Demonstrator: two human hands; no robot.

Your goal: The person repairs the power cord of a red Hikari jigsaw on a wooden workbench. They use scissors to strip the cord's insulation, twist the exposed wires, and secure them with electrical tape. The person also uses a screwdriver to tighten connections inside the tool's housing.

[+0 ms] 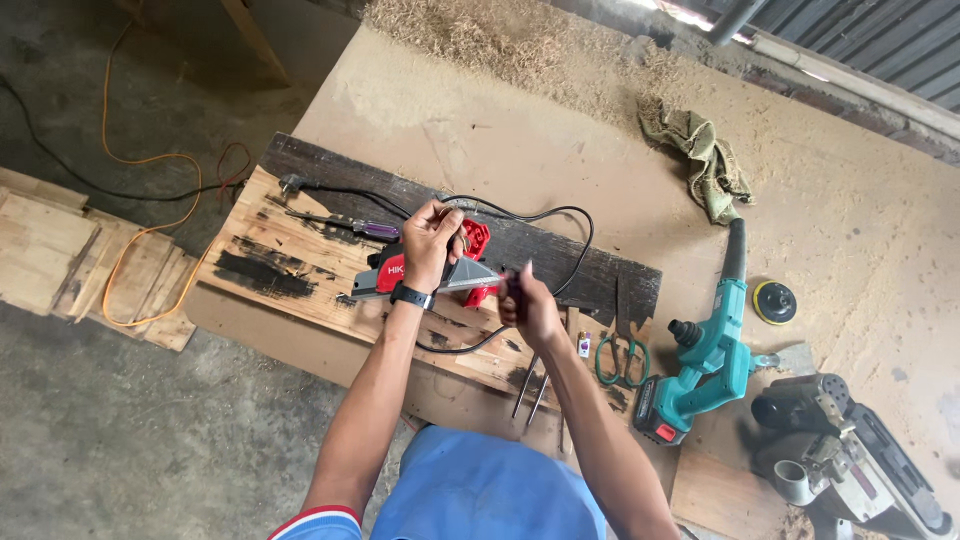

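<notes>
Here, a red and grey electric hand planer (430, 272) lies on a weathered, black-stained wooden plank (290, 255) that sits on a dusty tan board table (560, 150), towards the table's left edge. The left hand (432, 243), with a black watch on its wrist, is closed over the top of the planer, fingers curled around its red handle part. The right hand (528, 305) sits just beside the planer's right end, fingers pressed together, pinching a small dark item too small to make out. A black power cord (560, 250) loops from the planer across the plank's far edge and back under the hands. A purple-handled screwdriver (350, 225) lies on the plank to the left of the planer, near the cord's plug. Near the plank's right end lie green-handled scissors (622, 358) and a pair of metal pliers (533, 395), the latter at the near edge. On the table, right of the plank, rests a teal cordless blower (712, 345), with a round yellow and black sanding disc (774, 301) just beside it. A grey belt sander (850, 455) sits at the near right corner. A crumpled olive rag (705, 155) lies towards the far edge, amid sawdust.
</notes>
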